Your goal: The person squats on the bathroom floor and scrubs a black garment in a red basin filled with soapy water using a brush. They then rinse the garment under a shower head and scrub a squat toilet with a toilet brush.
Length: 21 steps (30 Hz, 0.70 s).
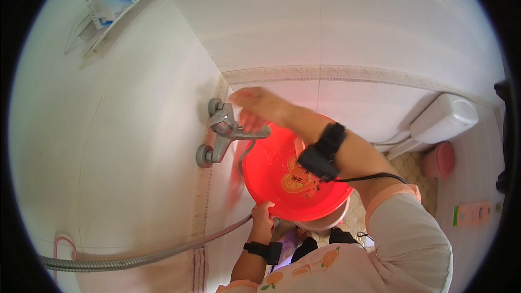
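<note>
A red plastic basin (268, 171) with a yellow-orange heart print inside is tilted below the wall-mounted mixer faucet (222, 124). My left hand (263, 215) grips its near left rim, thumb over the edge. Blurred by motion, my right hand (254, 108) is raised beside the faucet, above the spout (260, 132). Its fingers are spread and hold nothing visible; whether they touch the metal is unclear. My right forearm and a black wrist strap (321, 154) hide part of the basin. No water stream is discernible at the spout.
A pale bucket or basin (325, 223) stands beneath the red one. A metal shower hose (142, 261) crosses at lower left. Soap boxes (110, 2) sit on a wire wall rack. At right are a white toilet cistern (443, 118) and a pink bin (441, 160).
</note>
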Each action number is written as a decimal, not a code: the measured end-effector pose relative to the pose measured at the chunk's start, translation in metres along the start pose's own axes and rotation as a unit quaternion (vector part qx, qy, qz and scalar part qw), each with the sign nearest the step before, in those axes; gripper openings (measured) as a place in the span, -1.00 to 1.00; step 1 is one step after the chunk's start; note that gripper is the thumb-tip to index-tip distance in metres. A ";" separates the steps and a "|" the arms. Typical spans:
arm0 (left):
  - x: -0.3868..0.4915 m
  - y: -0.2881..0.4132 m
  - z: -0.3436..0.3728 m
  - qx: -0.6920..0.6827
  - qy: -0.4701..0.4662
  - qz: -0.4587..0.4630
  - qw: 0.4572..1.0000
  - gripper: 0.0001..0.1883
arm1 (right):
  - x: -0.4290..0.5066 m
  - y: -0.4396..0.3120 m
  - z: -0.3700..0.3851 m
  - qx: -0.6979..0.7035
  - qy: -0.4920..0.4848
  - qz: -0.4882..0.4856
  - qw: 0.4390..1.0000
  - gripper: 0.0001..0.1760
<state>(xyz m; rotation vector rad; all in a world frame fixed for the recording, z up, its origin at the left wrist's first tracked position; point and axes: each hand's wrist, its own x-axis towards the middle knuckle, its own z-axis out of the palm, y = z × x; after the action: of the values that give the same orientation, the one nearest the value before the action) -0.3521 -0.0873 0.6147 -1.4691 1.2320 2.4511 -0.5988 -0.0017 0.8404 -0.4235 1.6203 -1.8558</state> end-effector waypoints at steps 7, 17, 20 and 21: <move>-0.018 -0.004 -0.009 -0.020 -0.077 0.026 0.996 -0.66 | -0.048 0.172 -0.130 -0.482 0.067 0.188 0.853 -0.51; -0.023 -0.001 0.010 0.010 -0.096 0.055 0.994 -0.75 | -0.033 0.299 -0.084 -0.287 0.067 0.117 0.948 -0.22; -0.029 0.003 0.012 0.010 -0.080 0.061 0.995 -0.75 | -0.044 0.290 -0.055 -0.513 0.206 0.130 0.823 -0.19; -0.031 0.004 0.012 0.026 -0.076 0.055 0.995 -0.74 | -0.050 0.288 -0.042 -0.573 0.126 0.093 0.804 -0.19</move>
<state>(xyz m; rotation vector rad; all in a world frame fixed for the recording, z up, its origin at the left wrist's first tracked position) -0.3456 -0.0711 0.6431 -1.2087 1.3688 2.5234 -0.5161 0.0503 0.5618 -0.4709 2.7392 -0.5883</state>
